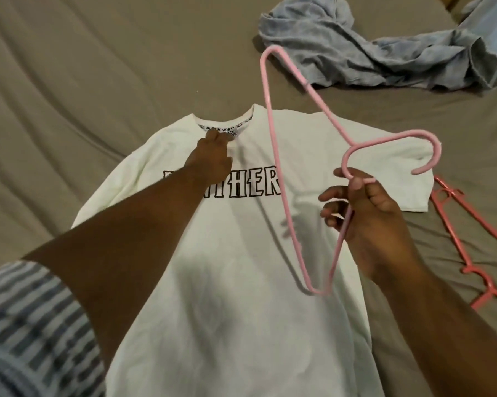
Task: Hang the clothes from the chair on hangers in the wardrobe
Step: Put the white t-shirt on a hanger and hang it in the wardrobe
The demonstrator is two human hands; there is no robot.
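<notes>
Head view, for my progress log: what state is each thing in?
White lettered T-shirt: flat on the brown sheet, unhung.
Light pink plastic hanger: aloft, empty.
Right hand: grips that hanger.
Left hand: at the shirt collar; grip unclear.
Grey-blue cloth garment: crumpled on the sheet.
Coral plastic hangers: lying on the sheet, empty.

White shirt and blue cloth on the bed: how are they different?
The white shirt lies spread flat; the blue cloth is crumpled in a heap. The white shirt has black-outlined letters; the blue cloth looks plain. The left hand touches the white shirt's collar; no hand touches the blue cloth. Both lie on the brown bed.
</notes>
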